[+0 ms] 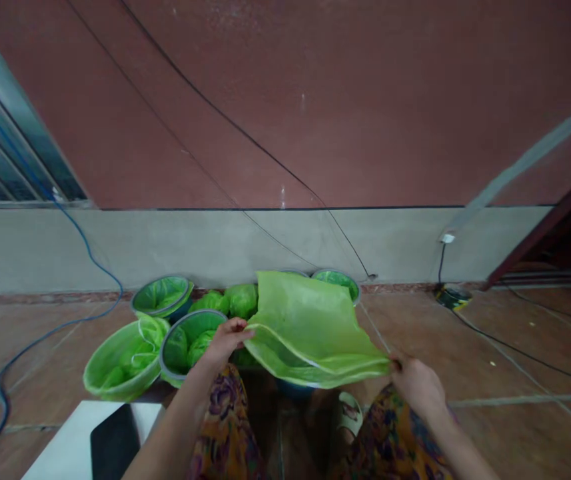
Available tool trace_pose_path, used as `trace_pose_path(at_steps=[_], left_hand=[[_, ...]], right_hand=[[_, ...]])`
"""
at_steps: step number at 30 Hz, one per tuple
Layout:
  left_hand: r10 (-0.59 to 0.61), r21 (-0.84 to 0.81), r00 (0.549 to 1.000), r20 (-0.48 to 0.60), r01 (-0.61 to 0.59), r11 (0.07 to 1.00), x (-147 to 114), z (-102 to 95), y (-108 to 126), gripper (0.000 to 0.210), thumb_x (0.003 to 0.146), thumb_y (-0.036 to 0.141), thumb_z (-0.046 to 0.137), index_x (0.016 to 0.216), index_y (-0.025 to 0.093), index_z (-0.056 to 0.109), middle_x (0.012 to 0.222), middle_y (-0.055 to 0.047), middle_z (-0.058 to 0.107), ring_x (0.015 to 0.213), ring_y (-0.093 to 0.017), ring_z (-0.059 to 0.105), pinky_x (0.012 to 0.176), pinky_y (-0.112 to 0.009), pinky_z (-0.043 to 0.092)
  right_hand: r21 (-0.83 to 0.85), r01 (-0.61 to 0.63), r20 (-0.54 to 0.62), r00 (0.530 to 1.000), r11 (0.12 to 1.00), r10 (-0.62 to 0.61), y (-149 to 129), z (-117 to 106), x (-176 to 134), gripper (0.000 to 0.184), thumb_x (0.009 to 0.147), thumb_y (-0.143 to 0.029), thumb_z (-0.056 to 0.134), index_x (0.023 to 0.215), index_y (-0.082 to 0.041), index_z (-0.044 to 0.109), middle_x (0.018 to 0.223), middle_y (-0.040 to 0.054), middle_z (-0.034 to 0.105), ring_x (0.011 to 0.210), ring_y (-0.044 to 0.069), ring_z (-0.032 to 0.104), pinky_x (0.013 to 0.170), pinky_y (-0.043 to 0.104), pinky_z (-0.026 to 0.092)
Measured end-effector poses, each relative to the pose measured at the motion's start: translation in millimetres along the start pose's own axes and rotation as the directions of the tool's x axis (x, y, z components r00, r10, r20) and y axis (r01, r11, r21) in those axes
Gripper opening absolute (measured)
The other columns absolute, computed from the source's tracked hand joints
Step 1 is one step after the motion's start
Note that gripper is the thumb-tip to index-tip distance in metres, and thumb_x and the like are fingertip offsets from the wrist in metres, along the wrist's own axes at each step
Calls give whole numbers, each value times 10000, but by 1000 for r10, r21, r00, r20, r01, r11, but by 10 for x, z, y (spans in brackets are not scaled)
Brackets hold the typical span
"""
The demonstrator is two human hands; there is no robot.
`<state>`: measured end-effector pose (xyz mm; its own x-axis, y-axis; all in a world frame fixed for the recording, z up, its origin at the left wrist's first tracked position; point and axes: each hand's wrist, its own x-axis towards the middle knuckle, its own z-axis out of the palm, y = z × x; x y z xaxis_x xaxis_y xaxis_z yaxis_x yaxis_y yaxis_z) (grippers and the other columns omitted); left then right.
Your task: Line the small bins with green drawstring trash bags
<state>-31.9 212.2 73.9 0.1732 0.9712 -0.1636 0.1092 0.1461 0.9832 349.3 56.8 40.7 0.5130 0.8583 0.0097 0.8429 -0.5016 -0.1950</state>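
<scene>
A light green mesh bag point(310, 320) is stretched flat between my two hands, its rim towards me and slightly parted. My left hand point(230, 337) pinches the left corner of the rim. At the right corner, my right hand point(418, 383) is closed on the same rim. Just left of my left hand stands a grey-rimmed bucket point(165, 363) with green mesh material inside. Behind the bag, a blue bucket point(295, 389) is mostly hidden.
A pale green basket point(96, 363) and another lined bucket point(138, 293) stand to the left. Filled green bags point(242, 301) lie by the wall. A phone point(114, 443) rests on a white surface point(60, 443). A blue cable point(40, 340) crosses the floor; a cable reel point(452, 297) sits right.
</scene>
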Motion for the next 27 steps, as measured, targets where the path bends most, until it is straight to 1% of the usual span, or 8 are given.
trace_pose_path(at_steps=[4,8,10,13,16,18,21,27], left_hand=[[-84,-111,988,128,98,989,-153,-190,1,278,545,283,726,755,162,591,706,6,619,678,-140,593,675,-267,457],[62,127,997,-52,-55,990,-156,-338,-39,120,563,210,626,627,175,530,556,48,519,522,-103,493,558,-229,399],[253,384,946,-204,-160,909,-148,-379,-44,78,563,154,561,560,184,489,522,50,465,510,-103,453,549,-229,371],[499,631,803,-324,-209,747,-178,-455,-29,90,562,100,510,575,189,511,567,31,473,572,-124,473,609,-247,388],[444,514,745,-499,-158,843,-207,-640,-13,153,569,109,536,694,190,568,576,44,477,542,-122,474,584,-244,398],[231,206,743,-628,-127,970,-201,-826,-6,190,572,132,572,756,179,579,581,53,496,504,-110,478,534,-230,400],[-57,-261,758,-650,-153,953,-217,-1077,4,188,602,170,624,785,155,584,629,37,563,524,-104,533,522,-209,432],[-319,-693,903,-287,34,720,-704,-1019,-22,369,828,440,521,992,133,643,823,-92,716,787,-240,682,745,-363,555]], right_hand=[[73,-3,16,1000,997,1,87,129,3,367,839,-294,385,1006,-219,704,864,92,739,850,249,685,656,290,447],[144,-39,6,999,989,38,135,166,12,342,797,-320,425,951,-223,714,783,74,730,757,246,680,592,288,434],[212,-35,-10,999,977,38,135,168,1,323,781,-355,442,907,-234,713,726,44,718,701,236,672,579,285,431],[340,20,-5,1000,940,-19,72,161,-101,328,777,-403,447,900,-239,701,669,6,694,641,214,652,577,277,431],[430,129,106,976,893,-192,-105,138,-370,361,793,-394,430,989,-223,681,603,-16,651,538,182,593,529,260,400],[474,223,227,904,852,-363,-296,138,-644,351,806,-353,414,1008,-219,668,554,-31,609,482,160,538,497,247,368],[503,347,326,773,792,-545,-674,205,-1111,297,809,-253,389,861,-213,679,641,-6,647,595,149,578,568,225,383],[440,561,528,470,701,-707,-1570,282,-1681,341,710,-212,510,959,-283,730,884,36,739,829,200,650,669,240,403]])
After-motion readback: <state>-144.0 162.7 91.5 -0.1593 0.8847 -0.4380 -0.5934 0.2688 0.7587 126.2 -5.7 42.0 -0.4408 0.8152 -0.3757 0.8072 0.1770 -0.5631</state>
